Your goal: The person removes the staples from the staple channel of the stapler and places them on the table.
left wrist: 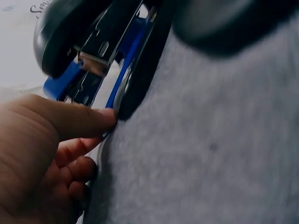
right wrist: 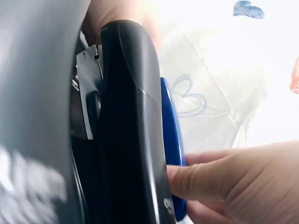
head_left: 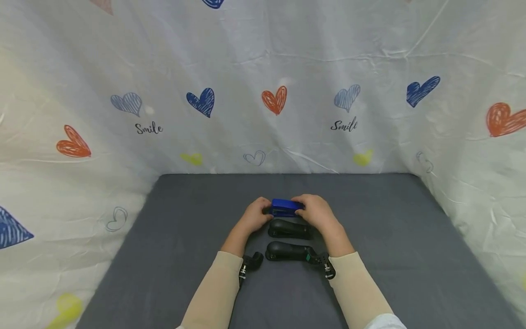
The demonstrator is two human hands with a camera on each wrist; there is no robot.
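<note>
A blue stapler [head_left: 285,205] lies crosswise on the grey-covered table between the two hands. My left hand [head_left: 252,216] pinches its left end; in the left wrist view the thumb [left wrist: 88,120] lies along the stapler's lower edge, with the other fingers behind. At the right end, my right hand [head_left: 319,213] grips the same stapler between thumb and fingers. Much of the blue body [right wrist: 172,130] is hidden in the right wrist view. On the near side, a black stapler [head_left: 287,229] lies parallel to it, and a second black stapler [head_left: 286,251] lies closer still.
Dark wrist-camera mounts [head_left: 251,262] sit at both forearms, close to the nearer black stapler. A white curtain [head_left: 242,59] printed with hearts stands along the table's back and sides. The grey table cover [head_left: 185,219] stretches out around the staplers.
</note>
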